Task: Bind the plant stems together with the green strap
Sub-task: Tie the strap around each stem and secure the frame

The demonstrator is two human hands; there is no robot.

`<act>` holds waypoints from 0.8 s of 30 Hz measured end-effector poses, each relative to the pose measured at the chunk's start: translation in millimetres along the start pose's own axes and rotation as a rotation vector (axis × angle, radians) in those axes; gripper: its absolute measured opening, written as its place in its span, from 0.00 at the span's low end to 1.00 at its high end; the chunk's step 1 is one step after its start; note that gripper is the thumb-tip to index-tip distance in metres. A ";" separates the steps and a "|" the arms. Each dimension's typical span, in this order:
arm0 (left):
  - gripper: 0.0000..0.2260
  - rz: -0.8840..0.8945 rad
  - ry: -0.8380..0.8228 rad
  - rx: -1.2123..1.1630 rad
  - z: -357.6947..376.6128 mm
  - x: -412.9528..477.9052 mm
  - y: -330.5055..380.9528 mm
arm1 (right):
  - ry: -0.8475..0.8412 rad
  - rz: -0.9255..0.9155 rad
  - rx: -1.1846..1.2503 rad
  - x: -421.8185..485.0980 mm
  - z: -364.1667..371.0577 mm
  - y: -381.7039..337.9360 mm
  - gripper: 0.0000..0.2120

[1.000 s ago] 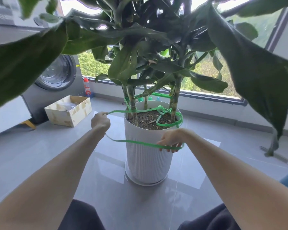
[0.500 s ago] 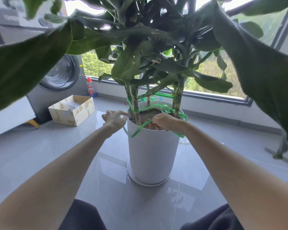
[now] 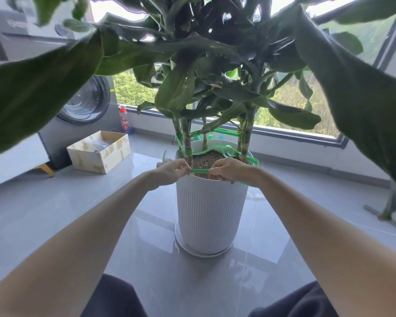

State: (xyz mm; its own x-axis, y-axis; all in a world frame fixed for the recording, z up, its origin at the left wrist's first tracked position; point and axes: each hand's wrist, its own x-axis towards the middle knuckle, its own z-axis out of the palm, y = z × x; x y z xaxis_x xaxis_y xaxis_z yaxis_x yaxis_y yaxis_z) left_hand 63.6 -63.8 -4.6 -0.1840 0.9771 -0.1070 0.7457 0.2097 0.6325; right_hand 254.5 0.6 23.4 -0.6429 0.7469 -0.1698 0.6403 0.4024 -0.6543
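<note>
1. While your left hand [image 3: 173, 170] pinches the green strap [image 3: 199, 171] at the near rim of the white pot [image 3: 212, 209], your right hand [image 3: 229, 171] pinches it too, just beside, with a short taut stretch between them.
2. Past your hands, the strap loops over the soil in the pot and wraps the plant stems [image 3: 188, 145] just above the pot's rim.
3. Left of the pot lies an open cardboard box [image 3: 101, 154]; farther left and back from the pot stand a washing machine [image 3: 85, 104] and a bottle [image 3: 124, 121].
</note>
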 end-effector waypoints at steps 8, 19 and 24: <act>0.12 -0.288 0.450 0.365 -17.4 3.6 -37.8 | 0.149 0.066 -0.124 5.8 -0.9 12.4 0.16; 0.13 -0.255 0.205 0.223 -8.2 12.0 -33.1 | 0.234 -0.079 -0.106 7.1 5.1 0.9 0.10; 0.16 0.018 0.181 -0.106 -4.0 10.2 -14.5 | 0.237 -0.071 -0.084 7.2 5.5 -2.2 0.11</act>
State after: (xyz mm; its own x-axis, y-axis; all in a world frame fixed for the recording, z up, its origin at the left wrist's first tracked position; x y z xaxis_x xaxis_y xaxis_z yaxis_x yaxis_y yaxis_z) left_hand 48.4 -57.0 -11.8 -0.2906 0.9561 0.0388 0.6804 0.1780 0.7109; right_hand 246.1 2.1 19.6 -0.5778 0.8141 0.0583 0.6360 0.4939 -0.5930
